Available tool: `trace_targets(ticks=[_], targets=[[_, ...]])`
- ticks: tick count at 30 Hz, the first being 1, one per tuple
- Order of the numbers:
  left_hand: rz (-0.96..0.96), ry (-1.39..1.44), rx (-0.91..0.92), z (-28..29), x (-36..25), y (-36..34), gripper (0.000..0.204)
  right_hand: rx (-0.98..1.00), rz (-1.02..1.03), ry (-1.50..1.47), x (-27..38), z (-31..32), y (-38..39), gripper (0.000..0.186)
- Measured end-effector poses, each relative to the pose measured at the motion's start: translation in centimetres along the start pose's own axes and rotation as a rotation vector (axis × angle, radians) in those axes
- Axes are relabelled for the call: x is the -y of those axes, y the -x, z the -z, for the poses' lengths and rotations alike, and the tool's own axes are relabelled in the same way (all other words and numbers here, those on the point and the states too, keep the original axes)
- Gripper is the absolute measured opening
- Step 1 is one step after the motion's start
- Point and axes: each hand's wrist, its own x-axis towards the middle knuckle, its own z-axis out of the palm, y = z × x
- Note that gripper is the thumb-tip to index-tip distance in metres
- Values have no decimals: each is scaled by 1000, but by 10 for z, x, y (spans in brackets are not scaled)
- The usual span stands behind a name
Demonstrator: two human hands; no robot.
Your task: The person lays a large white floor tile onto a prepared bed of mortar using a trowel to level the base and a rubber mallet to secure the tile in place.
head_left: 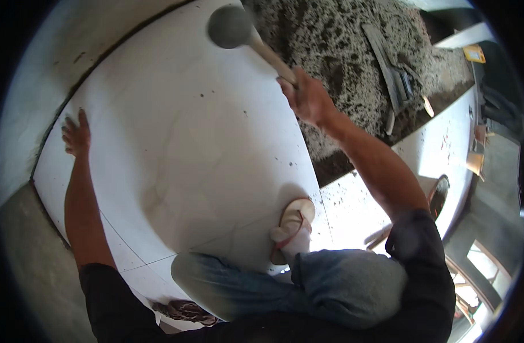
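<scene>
My right hand (pixel 310 97) is closed round the wooden handle of a rubber mallet (pixel 230 27). Its dark grey round head is raised over the far end of a large white floor tile (pixel 210 143). Small dark crumbs are scattered on the tile. Near the wall on the left, my left hand (pixel 76 134) lies flat on the same tile, fingers spread. My sandalled foot (pixel 296 226) rests on the white tiles close to my bent knees.
Rough grey mortar (pixel 330 57) borders the tile on the right. A long trowel-like tool (pixel 390 74) lies on it. Walls (pixel 22 137) rise at the left. More tiles (pixel 445 137) lie at the right, with a round dark-rimmed object (pixel 439 197) and a yellow container (pixel 474 54).
</scene>
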Motion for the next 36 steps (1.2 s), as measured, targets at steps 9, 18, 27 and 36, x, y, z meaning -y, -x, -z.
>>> trace_targets(ticks=[9,18,27,36], targets=[[-19,-22,-30,-4,14,-25,90,119,-71,19,35,11,-1,50],[-29,-66,3,3,0,-9,86,71,-18,9,17,1,19,45],[-454,-90,-119,18,-48,112,72,225,-44,73,-9,-18,42,45],[-634,6,18,75,-151,278,74,123,-52,-92,28,-8,64,51]])
